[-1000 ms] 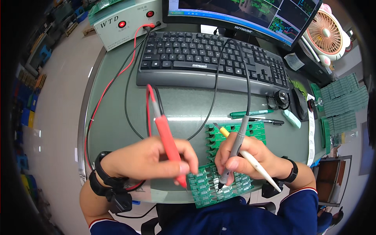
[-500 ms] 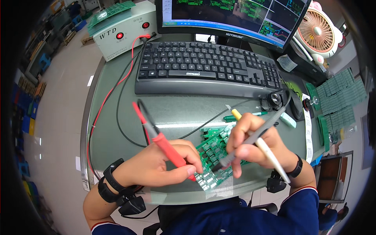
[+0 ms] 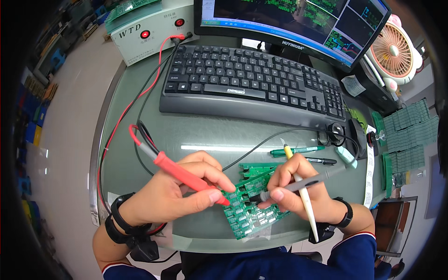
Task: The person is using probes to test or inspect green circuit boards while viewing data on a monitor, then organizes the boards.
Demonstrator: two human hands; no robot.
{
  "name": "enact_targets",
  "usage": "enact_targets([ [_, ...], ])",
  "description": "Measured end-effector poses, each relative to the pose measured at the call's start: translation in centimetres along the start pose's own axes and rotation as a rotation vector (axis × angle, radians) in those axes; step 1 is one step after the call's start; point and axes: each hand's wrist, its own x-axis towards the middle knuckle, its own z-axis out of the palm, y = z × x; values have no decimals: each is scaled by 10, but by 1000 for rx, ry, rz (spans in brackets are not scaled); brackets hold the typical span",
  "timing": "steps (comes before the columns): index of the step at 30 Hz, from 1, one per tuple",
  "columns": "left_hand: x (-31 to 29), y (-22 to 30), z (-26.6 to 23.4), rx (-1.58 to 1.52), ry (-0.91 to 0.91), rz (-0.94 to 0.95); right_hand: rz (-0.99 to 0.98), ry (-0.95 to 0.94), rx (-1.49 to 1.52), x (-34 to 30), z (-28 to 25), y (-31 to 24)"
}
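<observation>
My left hand (image 3: 179,189) is closed around a red test probe (image 3: 183,174), its tip at the left side of a green circuit board (image 3: 242,218). A grey test probe (image 3: 298,185) is pinched in my right hand (image 3: 298,186), its dark tip over the middle of the same board. The right hand also keeps a craft knife with a white handle (image 3: 306,205) between its fingers, the blade pointing away from me. Another green board (image 3: 249,170) lies partly beneath the first one. My fingers hide part of the boards.
A black keyboard (image 3: 233,100) lies beyond my hands, below a monitor (image 3: 298,39). At the back left stands a white box with red buttons (image 3: 149,35). A green marker (image 3: 298,150), a black pen (image 3: 322,161) and an eraser (image 3: 346,157) lie right. Stacked boards (image 3: 406,126) and a fan (image 3: 393,49) stand farther right.
The red probe has shifted left and its tip has risen along the board. The grey probe has tilted flatter. The board has turned and come slightly left, and a black pen now shows.
</observation>
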Motion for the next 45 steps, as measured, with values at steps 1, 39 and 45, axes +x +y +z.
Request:
enact_targets([
  [1,1,2,2,18,25,-15,-52,-23,-75,-1,-2,3],
  [39,3,-1,9,289,56,74,-302,-32,-360,4,-5,12],
  [45,3,-1,9,280,58,62,-276,-3,-360,2,-5,11],
])
